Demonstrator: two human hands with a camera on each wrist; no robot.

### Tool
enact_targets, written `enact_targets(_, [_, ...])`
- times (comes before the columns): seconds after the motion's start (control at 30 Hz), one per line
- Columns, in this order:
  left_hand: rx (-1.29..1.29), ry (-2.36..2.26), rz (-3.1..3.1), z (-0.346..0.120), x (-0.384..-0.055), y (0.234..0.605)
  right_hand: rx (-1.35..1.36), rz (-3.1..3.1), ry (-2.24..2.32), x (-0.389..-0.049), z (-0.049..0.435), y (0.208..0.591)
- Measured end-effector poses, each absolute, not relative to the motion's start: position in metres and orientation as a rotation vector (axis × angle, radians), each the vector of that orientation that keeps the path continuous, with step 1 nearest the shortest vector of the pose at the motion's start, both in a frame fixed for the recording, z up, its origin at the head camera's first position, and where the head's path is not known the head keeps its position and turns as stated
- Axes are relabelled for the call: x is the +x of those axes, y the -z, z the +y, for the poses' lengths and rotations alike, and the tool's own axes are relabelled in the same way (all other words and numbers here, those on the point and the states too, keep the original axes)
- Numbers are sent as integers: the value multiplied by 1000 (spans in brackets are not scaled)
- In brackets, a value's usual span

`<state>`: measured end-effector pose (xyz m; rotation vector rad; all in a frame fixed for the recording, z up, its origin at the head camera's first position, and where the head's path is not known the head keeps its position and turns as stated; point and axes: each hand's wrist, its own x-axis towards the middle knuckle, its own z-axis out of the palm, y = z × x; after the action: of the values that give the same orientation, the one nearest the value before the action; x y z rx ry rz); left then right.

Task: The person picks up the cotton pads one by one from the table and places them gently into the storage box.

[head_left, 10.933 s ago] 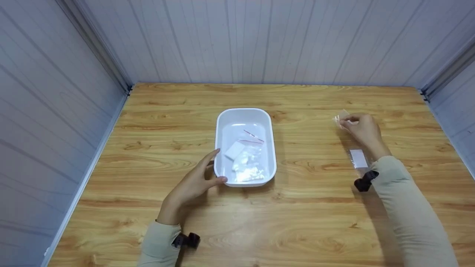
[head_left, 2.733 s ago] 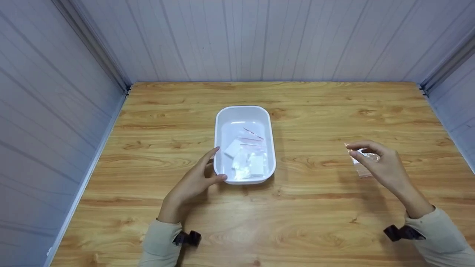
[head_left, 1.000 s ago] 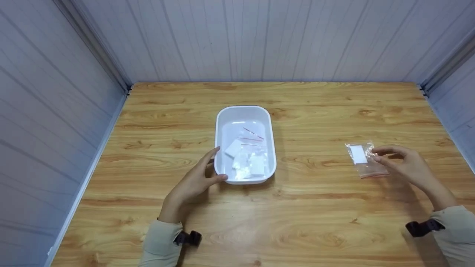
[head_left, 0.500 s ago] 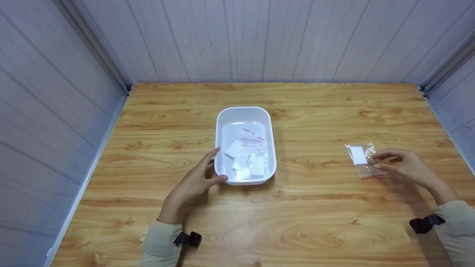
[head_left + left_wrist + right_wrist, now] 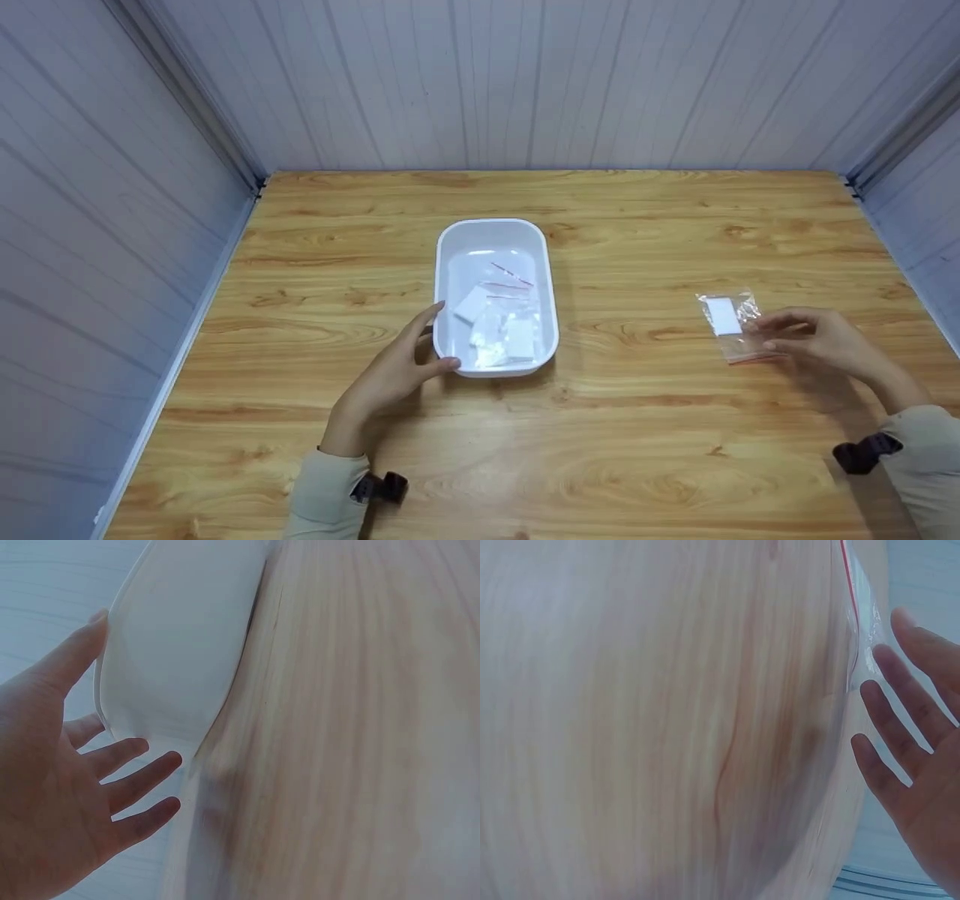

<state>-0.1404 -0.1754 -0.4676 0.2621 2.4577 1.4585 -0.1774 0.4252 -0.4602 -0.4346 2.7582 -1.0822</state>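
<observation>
A white plastic tray (image 5: 495, 234) stands on the table, holding several small clear zip bags (image 5: 519, 337) with white pieces inside. My left hand (image 5: 386, 375) rests at its near left corner, thumb on the rim and index fingertip against the side; the other fingers are spread in the left wrist view. At the right lies another clear zip bag (image 5: 739, 346) with a red seal line and a white rectangular piece (image 5: 724, 316) in it. My right hand (image 5: 829, 345) is at this bag's right edge, index finger and thumb over the plastic and apart, fingers extended in the right wrist view.
The wooden table (image 5: 615, 435) runs back to a pale panelled wall (image 5: 495, 82), with more panels at both sides. A dark wrist camera (image 5: 381, 487) sits on the left sleeve, another dark wrist camera (image 5: 866, 453) on the right one.
Since the first frame, another bag has come to lie in the tray, and the right hand has moved to the remaining bag. Lately its fingers have shifted slightly toward the seal; the left hand stays put.
</observation>
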Motion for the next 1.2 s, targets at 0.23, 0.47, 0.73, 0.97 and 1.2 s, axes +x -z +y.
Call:
enact_targets(0.23, [273,-1454,2461,-175,-140,467,-443,2747,1083,-176,423,462])
enact_targets(0.47, [278,-1457,2463,-175,-142,466,-463,2756,1054,-176,420,465])
enact_targets(0.73, [267,-1477,2453,-175,-141,467,-485,2770,1012,-178,419,470])
enact_targets(0.97, [269,-1486,2442,-175,-141,468,-658,2831,979,-183,414,477])
enact_targets(1.2, [260,-1475,2452,-175,-141,468,-591,2839,981,-186,410,478])
